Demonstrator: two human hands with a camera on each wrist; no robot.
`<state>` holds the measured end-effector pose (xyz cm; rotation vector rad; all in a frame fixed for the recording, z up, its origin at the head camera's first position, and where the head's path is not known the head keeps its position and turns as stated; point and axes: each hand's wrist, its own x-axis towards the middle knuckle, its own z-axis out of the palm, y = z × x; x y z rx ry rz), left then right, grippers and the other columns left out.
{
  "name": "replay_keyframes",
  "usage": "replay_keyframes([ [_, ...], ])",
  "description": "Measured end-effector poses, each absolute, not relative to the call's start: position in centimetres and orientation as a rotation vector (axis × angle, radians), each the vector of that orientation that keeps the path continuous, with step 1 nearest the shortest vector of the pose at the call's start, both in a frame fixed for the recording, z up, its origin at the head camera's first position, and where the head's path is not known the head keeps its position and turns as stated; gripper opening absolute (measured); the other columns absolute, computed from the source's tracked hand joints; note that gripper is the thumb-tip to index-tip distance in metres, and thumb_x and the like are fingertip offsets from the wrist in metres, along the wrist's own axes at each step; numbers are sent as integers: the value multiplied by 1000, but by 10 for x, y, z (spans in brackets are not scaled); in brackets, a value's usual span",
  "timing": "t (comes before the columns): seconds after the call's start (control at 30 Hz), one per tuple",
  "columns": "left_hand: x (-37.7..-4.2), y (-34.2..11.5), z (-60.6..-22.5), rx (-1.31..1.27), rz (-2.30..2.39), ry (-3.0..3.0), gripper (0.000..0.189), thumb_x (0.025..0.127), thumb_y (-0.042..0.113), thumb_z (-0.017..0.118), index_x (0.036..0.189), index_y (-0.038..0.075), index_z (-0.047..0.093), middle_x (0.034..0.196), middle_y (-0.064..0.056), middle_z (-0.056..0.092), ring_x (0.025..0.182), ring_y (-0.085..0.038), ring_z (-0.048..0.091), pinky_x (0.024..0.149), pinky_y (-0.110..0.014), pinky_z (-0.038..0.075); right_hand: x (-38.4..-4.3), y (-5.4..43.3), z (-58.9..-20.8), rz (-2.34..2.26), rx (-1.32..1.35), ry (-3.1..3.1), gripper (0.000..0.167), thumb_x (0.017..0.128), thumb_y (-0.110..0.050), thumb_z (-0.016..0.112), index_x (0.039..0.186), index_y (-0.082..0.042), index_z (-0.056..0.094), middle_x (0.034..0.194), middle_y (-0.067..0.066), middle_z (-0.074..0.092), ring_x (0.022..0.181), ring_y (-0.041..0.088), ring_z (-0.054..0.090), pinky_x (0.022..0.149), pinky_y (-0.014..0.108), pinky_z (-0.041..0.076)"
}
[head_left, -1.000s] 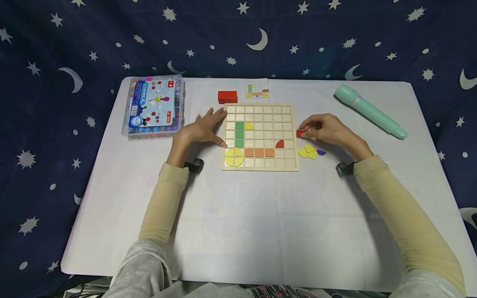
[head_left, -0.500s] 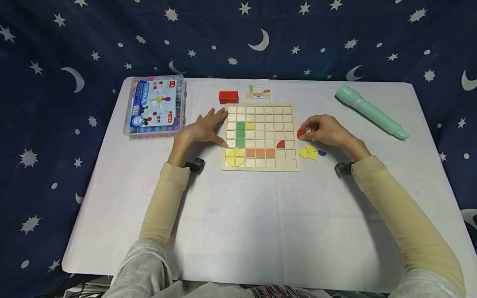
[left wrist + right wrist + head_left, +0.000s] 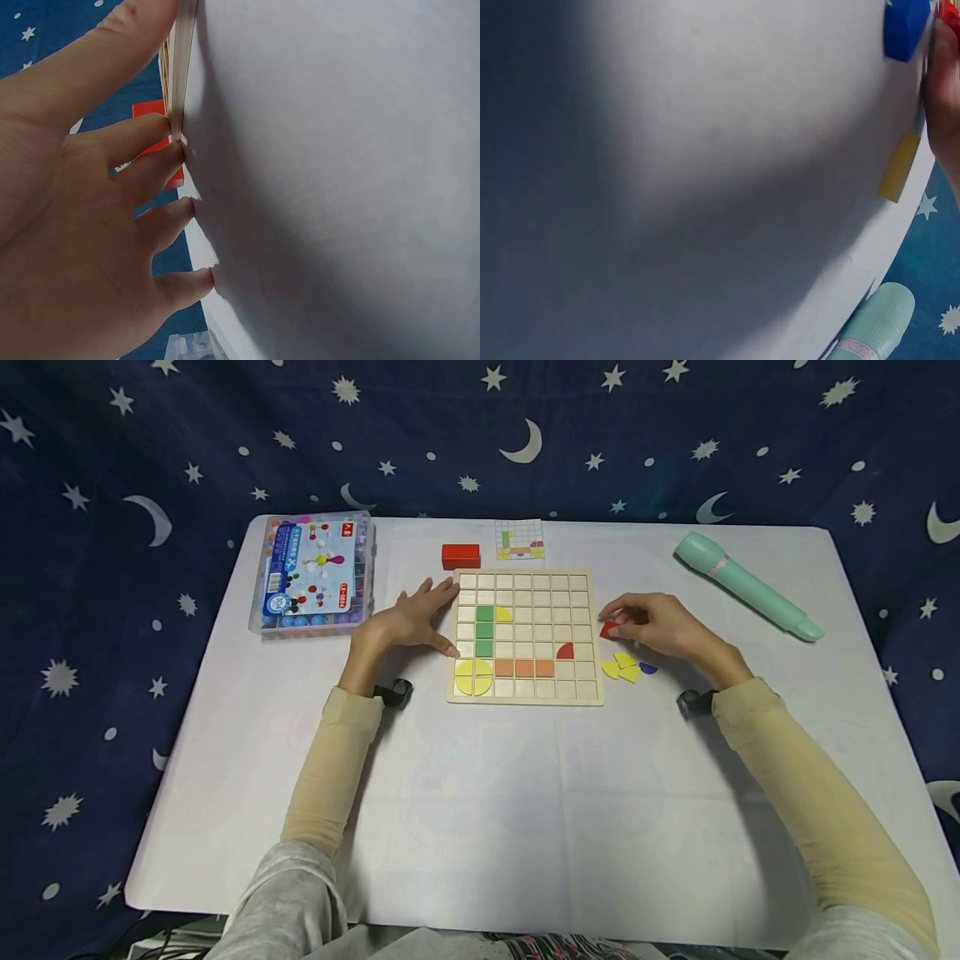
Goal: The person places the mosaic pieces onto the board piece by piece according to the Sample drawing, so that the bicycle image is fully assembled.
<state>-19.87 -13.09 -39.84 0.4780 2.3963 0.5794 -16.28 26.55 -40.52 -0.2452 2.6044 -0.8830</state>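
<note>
My left hand point(image 3: 407, 617) lies spread at the left edge of the wooden grid board point(image 3: 525, 701); thumb and forefinger touch that edge. In the left wrist view its fingers point(image 3: 161, 161) are extended. Just off the board's right edge, my right hand point(image 3: 651, 622) pinches a red tile point(image 3: 609, 630) between thumb and fingers. Part of the tile is hidden by the fingertips. On the board lie green squares point(image 3: 484, 630), orange squares point(image 3: 523, 668), a red quarter-circle point(image 3: 566, 651), a yellow quarter-circle point(image 3: 503, 614) and a yellow circle of quarter pieces point(image 3: 473, 677).
Several yellow pieces point(image 3: 626, 665) and a blue piece point(image 3: 648, 667) lie below the right hand. Behind the board are a red block point(image 3: 461, 557) and a pattern card point(image 3: 519, 539). A bead box point(image 3: 311, 575) stands left, a mint-green tube-shaped object point(image 3: 750, 587) right.
The red tile has turned slightly in the right hand's fingers and more of it shows. The left hand has stayed at the board's edge.
</note>
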Motion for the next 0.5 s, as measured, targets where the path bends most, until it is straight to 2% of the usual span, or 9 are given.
replay_keyframes([
  [0.1,-199,-131,-399,475,582,2396,118,80,35,90,167,19,13,175,1,-1,161,-25,-11,129,-53,-9,-161,267,-403,-864,-271,2614,27,99,-11,66,125,-11,72,110,16,69,93,27,58,71,23,48],
  [0.27,-200,-131,-400,462,584,2393,118,80,35,90,167,20,12,175,2,-1,161,-24,-12,129,-52,-10,-156,269,-400,-924,-271,2602,25,101,-16,64,124,-11,74,113,14,73,96,24,63,74,19,48],
  [0.5,-200,-131,-400,457,581,2391,118,80,35,89,167,20,12,175,1,-1,161,-23,-12,129,-51,-10,-149,268,-402,-1097,-229,2508,25,102,-16,63,124,-7,71,107,15,74,85,20,68,72,22,52],
])
